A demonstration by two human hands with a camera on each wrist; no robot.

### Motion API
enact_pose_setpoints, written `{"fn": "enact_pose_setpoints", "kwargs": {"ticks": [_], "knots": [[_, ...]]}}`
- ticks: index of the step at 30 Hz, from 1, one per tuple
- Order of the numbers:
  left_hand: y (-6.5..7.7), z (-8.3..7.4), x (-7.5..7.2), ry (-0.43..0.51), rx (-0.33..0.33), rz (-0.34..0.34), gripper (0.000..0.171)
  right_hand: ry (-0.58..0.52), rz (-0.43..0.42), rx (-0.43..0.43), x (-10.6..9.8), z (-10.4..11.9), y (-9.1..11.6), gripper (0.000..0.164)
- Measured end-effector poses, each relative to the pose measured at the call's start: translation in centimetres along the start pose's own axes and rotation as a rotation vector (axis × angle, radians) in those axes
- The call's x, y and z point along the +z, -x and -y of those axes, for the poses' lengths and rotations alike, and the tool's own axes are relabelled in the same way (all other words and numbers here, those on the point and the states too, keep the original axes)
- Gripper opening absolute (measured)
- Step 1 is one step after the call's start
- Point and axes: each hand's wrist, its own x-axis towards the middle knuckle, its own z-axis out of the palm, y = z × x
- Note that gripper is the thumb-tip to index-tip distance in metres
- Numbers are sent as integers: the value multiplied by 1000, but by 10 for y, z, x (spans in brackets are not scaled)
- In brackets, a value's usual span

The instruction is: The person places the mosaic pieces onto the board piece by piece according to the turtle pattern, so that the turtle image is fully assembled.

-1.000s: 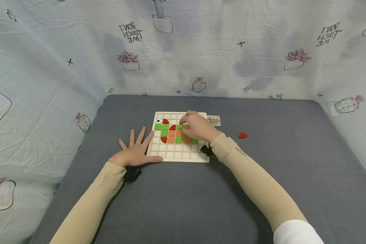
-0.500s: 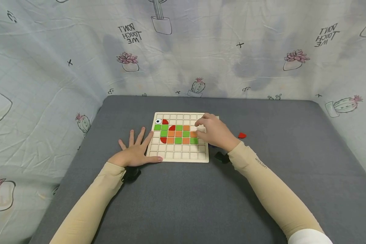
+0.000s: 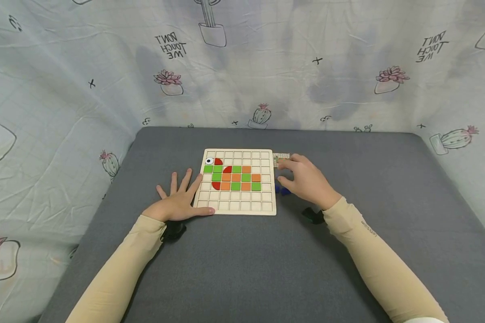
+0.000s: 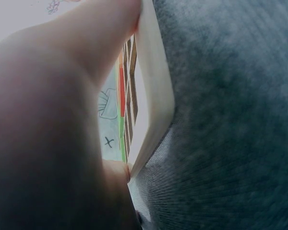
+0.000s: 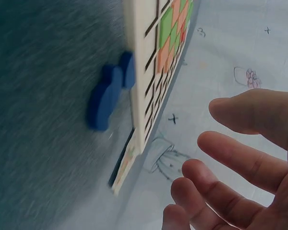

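A pale wooden grid board point(image 3: 235, 206) lies on the grey table. Green and orange square tiles point(image 3: 236, 177), red rounded tiles point(image 3: 216, 185) and a white eye tile point(image 3: 209, 161) fill some of its cells. My left hand point(image 3: 174, 202) rests spread at the board's left side, thumb on its near-left corner and fingertips at its left edge. To the right of the board hovers my right hand point(image 3: 309, 181), with nothing between its relaxed fingers. Beneath that hand lie dark blue pieces point(image 5: 104, 98), close to the board's right edge.
A small pattern card point(image 3: 280, 156) lies against the board's right side near the far corner, partly behind my right fingers. The grey table point(image 3: 234, 264) reaches a patterned cloth backdrop point(image 3: 234, 80) at the back and sides.
My right hand has moved right from over the tiles to beyond the board's edge, uncovering orange and green tiles. It now hides the loose red piece. My left hand stays put.
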Motion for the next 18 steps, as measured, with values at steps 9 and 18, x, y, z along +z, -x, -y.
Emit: {"fn": "enact_pose_setpoints", "kwargs": {"ticks": [9, 18], "knots": [[-1, 3, 1, 0, -1, -1, 128, 11, -7, 65, -8, -19, 17, 26], [-3, 4, 2, 11, -7, 5, 129, 42, -28, 94, -17, -33, 30, 26]]}}
